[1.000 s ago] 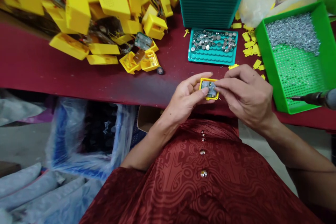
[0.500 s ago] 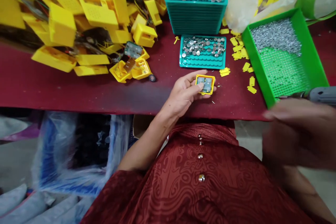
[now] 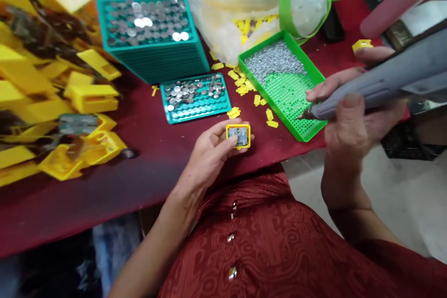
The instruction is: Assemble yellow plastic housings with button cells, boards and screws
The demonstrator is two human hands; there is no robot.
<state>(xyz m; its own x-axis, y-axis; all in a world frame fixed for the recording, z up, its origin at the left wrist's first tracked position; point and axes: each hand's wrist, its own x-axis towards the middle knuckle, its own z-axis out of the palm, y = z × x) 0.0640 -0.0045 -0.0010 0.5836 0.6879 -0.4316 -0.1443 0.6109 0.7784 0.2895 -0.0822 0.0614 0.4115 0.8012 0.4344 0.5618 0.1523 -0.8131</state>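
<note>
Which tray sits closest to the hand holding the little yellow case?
The low teal tray, in front of the stacked teal trays, is nearest the left hand; those stand farther back and the green tray farther right.

The grey power tool [image 3: 377,88] runs off the right edge. The left hand [image 3: 209,151] partly hides the yellow-framed board [image 3: 243,136].

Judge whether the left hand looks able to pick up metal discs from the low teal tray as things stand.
Probably not while the left hand holds the small yellow case. The way itself looks free, though: the low teal tray lies close by, its metal discs uncovered.
</note>
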